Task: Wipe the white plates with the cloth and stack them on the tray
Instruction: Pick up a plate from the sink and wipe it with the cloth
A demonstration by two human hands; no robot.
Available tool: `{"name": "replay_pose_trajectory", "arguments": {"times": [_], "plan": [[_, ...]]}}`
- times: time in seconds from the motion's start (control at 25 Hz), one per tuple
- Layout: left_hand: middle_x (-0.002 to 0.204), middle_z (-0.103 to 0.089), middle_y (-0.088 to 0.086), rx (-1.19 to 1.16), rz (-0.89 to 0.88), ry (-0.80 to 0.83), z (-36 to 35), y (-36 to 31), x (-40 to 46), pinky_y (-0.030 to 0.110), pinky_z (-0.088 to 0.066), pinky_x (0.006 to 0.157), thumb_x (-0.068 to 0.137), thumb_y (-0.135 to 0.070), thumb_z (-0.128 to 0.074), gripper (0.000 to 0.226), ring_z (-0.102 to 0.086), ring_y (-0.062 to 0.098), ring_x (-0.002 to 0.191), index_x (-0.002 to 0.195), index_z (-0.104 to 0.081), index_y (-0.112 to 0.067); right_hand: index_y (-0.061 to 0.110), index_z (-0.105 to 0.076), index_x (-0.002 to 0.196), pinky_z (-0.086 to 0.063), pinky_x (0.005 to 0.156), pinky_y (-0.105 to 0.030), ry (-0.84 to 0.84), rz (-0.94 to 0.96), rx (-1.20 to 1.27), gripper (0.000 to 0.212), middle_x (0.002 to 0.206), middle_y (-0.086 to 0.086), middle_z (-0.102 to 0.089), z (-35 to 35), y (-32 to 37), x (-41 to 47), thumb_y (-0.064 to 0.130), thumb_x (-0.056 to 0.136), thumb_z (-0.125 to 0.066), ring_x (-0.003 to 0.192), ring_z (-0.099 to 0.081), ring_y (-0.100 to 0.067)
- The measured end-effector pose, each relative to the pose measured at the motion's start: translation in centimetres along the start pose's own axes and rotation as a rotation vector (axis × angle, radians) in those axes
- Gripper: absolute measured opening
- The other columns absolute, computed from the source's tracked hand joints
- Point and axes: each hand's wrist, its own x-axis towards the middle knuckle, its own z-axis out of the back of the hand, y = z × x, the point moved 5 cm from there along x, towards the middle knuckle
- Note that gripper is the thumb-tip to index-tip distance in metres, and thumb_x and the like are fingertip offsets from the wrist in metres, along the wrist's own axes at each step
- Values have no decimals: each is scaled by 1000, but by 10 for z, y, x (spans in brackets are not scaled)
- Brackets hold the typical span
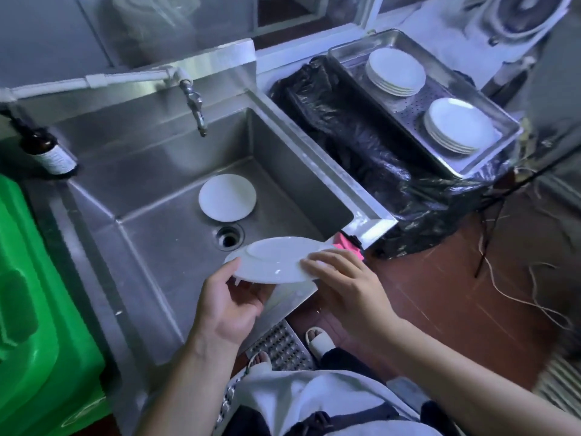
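Observation:
A white plate (pixel 276 259) is held upside down over the front right corner of the steel sink (pixel 163 196). My left hand (pixel 228 305) grips its left rim from below with the thumb on top. My right hand (pixel 344 286) holds the right rim, fingers lying on the plate's underside. A pink cloth (pixel 347 243) lies on the sink's front right corner, partly hidden behind the plate. Another white plate (pixel 227 202) rests in the basin above the drain. The steel tray (pixel 490 99) at the upper right carries two plate stacks, a far stack (pixel 395 71) and a near stack (pixel 459 124).
A tap (pixel 195 105) hangs over the basin's back. A brown bottle (pixel 50 151) stands on the left rim beside a green plastic bin (pixel 34 303). A black bin bag (pixel 361 136) fills the gap between sink and tray. Loose cords (pixel 534 278) trail on the red floor.

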Motion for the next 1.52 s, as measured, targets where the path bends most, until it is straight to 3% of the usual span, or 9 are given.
{"name": "replay_pose_trajectory", "arguments": {"times": [0.16,0.28,0.44,0.64,0.84,1.12,1.28,1.36,1.52], "plan": [[100,-73,21,-4,107,96,-27,16,6,46,-63,59,101,-20,-55,21,-75,34,83,104,-65,-1,17,-75,112,-55,68,-31,-66,4,-171,28,105,3,-73,34,-1,8,10,94,-55,93,-67,-25],[113,-74,18,271,49,189,-46,27,11,51,-62,70,101,-45,-52,36,-73,33,102,105,-67,-13,16,-77,106,-54,65,-34,-90,-398,-107,23,91,0,-74,56,-50,16,11,90,-62,77,-67,-23],[119,-71,8,763,-407,77,-57,21,17,42,-61,83,100,-21,-62,27,-69,15,102,126,-65,-21,1,-75,90,-48,60,-30,-326,-1062,610,8,73,-16,-68,81,-117,-21,2,85,-69,61,-58,-15],[123,-71,-3,902,-227,368,-101,68,12,42,-58,93,88,-15,-75,50,-73,12,100,134,-58,-28,-3,-73,105,-30,53,-24,-394,-1472,1089,19,78,-15,-56,91,-163,-92,-2,89,-62,57,-40,-19],[128,-67,17,928,-73,497,-154,123,24,45,-62,70,78,-9,-72,53,-58,43,94,129,-65,-19,3,-73,110,-46,41,-21,-377,-1553,1442,23,81,-12,-58,102,-192,-117,1,92,-58,50,-42,-14],[125,-66,21,891,-18,503,-213,188,52,46,-64,65,72,-2,-73,53,-62,36,93,124,-71,-14,9,-74,111,-55,68,-29,-343,-1394,1293,26,110,-15,-72,167,-275,-135,12,87,-66,84,-62,-30],[132,-64,23,914,17,499,-234,214,65,48,-64,72,75,-6,-69,59,-64,38,102,134,-63,-10,9,-78,104,-41,71,-32,-281,-1255,1224,51,103,-16,-56,217,-317,-124,34,60,-82,89,-43,-32],[128,-67,22,924,18,499,-247,221,67,45,-63,66,76,-5,-66,60,-70,33,96,135,-61,-9,6,-79,99,-46,67,-32,-266,-1238,1226,27,101,-21,-63,235,-331,-113,23,80,-69,87,-53,-32],[122,-69,21,975,-16,436,-274,223,89,42,-63,66,74,-7,-67,60,-66,32,93,134,-61,-8,9,-80,94,-48,74,-39,-267,-1306,1183,24,99,-18,-72,244,-365,-94,18,93,-58,88,-57,-33]]}}
